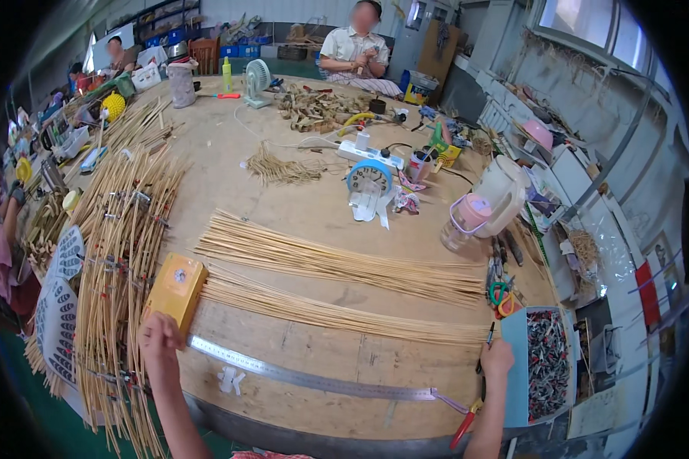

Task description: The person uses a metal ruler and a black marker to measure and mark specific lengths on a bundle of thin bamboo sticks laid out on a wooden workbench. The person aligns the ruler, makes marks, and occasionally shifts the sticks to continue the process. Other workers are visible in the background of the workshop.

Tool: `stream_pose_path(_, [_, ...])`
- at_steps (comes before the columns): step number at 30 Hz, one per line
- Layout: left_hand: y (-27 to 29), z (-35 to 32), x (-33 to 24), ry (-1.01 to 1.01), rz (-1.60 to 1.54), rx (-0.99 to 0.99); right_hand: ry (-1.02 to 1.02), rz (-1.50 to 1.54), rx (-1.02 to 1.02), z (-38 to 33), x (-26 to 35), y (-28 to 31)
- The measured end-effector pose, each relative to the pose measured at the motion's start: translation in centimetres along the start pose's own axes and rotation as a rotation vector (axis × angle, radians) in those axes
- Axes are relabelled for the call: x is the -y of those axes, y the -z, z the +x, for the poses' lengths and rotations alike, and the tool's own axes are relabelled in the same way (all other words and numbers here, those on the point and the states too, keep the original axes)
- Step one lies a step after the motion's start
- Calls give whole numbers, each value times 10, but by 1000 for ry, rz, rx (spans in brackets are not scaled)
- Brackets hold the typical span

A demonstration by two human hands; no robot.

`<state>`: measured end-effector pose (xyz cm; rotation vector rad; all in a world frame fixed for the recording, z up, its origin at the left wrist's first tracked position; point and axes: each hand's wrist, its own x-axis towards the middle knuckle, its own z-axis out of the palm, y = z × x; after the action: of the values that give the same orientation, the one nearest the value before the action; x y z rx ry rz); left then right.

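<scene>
My left hand (pixel 161 333) is at the near end of a yellow block (pixel 177 289), its fingers curled; what they hold, if anything, is hidden. A round silvery piece lies on top of the block. My right hand (pixel 497 356) is closed around a slim dark pen (pixel 490 334) by the right ends of the thin bamboo sticks. Those sticks lie across the table in a far bundle (pixel 337 256) and a nearer row (pixel 344 312), whose left ends meet the block. Between my arms, a long steel ruler (pixel 306 375) lies along the near edge.
Red-handled pliers (pixel 462 430) lie beside my right wrist. A blue box (pixel 517 367) of small clips stands to the right, near scissors (pixel 502 297). Clipped stick bundles (pixel 122 268) fill the left. Farther back are a blue clock (pixel 369 177), a pink-lidded jug (pixel 469 216) and a seated person (pixel 356 50).
</scene>
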<state>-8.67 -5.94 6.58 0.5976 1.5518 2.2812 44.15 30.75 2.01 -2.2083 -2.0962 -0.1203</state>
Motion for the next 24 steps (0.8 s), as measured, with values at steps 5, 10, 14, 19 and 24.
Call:
stream_pose_path(5, [-27, -73, 22, -195, 1023, 193, 50, -123, -65, 5, -30, -21])
stream_pose_path(10, [-10, -157, 60, -229, 1430, 156, 178, -165, -62, 27, -46, -9])
stream_pose_path(14, [4, -158, 67, -281, 1554, -40, 326, -203, 33, 11, -17, 8])
stream_pose_path(19, [1, -155, 78, -117, 1560, -58, 419, 23, -7, 10, -34, 15])
stream_pose_path(24, [-4, -158, 66, -243, 1471, -30, 724, 166, 14, -56, 28, 98])
